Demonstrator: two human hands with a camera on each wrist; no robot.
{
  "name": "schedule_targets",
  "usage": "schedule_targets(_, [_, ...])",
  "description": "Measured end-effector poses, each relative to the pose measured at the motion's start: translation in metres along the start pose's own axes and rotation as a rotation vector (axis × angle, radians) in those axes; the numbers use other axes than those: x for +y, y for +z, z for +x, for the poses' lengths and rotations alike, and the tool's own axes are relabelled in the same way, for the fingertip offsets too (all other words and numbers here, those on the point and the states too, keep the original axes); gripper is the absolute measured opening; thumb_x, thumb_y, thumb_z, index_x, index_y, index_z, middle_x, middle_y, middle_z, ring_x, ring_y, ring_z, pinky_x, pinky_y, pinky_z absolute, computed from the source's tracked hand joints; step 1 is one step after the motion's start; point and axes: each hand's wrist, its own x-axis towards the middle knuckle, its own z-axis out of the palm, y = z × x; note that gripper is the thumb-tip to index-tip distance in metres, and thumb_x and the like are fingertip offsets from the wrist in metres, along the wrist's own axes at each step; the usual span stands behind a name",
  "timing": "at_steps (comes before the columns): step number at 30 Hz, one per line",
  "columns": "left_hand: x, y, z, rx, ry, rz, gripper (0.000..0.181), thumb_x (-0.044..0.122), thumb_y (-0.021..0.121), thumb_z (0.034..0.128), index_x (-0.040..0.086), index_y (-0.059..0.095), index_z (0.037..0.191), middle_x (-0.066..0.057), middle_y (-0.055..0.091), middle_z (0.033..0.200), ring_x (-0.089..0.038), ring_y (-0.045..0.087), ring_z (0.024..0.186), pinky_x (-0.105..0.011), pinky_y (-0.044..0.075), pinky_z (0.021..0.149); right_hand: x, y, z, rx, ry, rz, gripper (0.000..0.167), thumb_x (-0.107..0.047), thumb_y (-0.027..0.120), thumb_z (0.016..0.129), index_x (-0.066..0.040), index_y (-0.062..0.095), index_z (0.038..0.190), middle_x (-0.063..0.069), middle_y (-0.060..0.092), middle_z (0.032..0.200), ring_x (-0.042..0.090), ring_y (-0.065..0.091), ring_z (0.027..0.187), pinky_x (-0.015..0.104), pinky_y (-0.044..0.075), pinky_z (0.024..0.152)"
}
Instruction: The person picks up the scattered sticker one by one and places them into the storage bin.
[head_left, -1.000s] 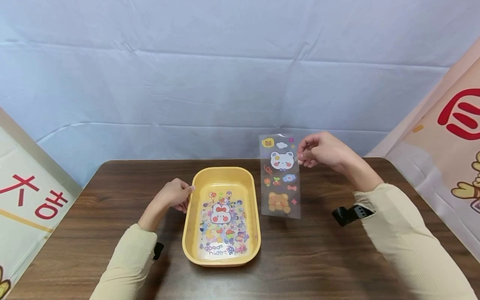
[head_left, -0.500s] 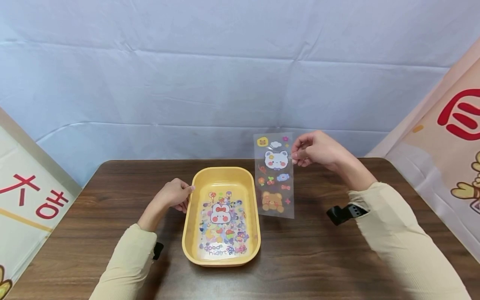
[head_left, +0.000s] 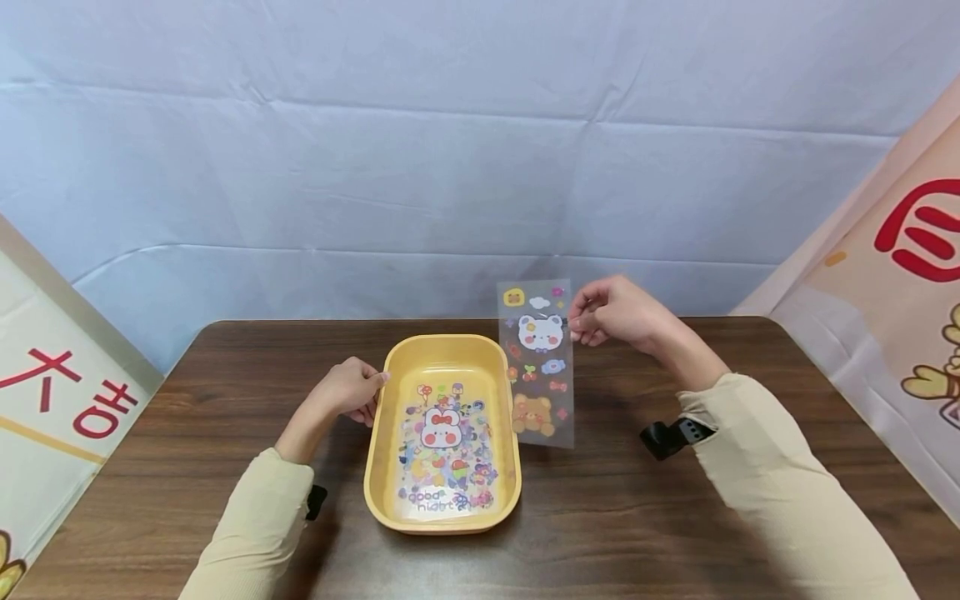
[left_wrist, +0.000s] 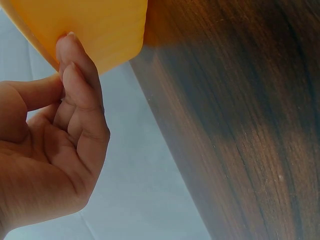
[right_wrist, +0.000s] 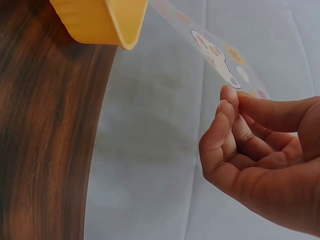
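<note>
A yellow tray [head_left: 378, 467] with rounded corners stands on the table; sheets of colourful stickers [head_left: 442, 450], a white rabbit on top, lie inside it. My left hand [head_left: 345, 392] pinches the tray's left rim, thumb on the rim and fingers against the outer wall, as the left wrist view [left_wrist: 65, 130] shows. Between thumb and fingertips my right hand [head_left: 618, 315] pinches the right edge of a clear sticker sheet [head_left: 540, 367] with a white bear and a brown bear. That sheet hangs upright in the air, its lower left part over the tray's right rim.
The dark wooden table [head_left: 637, 517] has its back edge just behind the tray. A pale cloth [head_left: 480, 167] hangs behind it, and printed banners [head_left: 900, 350] stand at both sides. Each forearm wears a black strap [head_left: 675, 435].
My right hand has carried the sticker sheet to the left, and slightly lower in the last half second, up to the tray's right rim. The left hand and tray have stayed put.
</note>
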Motion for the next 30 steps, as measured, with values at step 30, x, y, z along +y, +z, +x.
schedule_targets(30, [0.002, -0.001, 0.002, -0.001, -0.022, 0.006, 0.035, 0.018, 0.044, 0.0973, -0.003, 0.065, 0.079, -0.009, 0.058, 0.056, -0.015, 0.058, 0.045, -0.034, 0.054, 0.054, 0.001, 0.023, 0.010, -0.042, -0.019, -0.001, 0.003, 0.011, 0.055, 0.083, 0.013, 0.057, 0.086, 0.012, 0.062, 0.069, 0.019, 0.059, 0.061, 0.028, 0.052, 0.058])
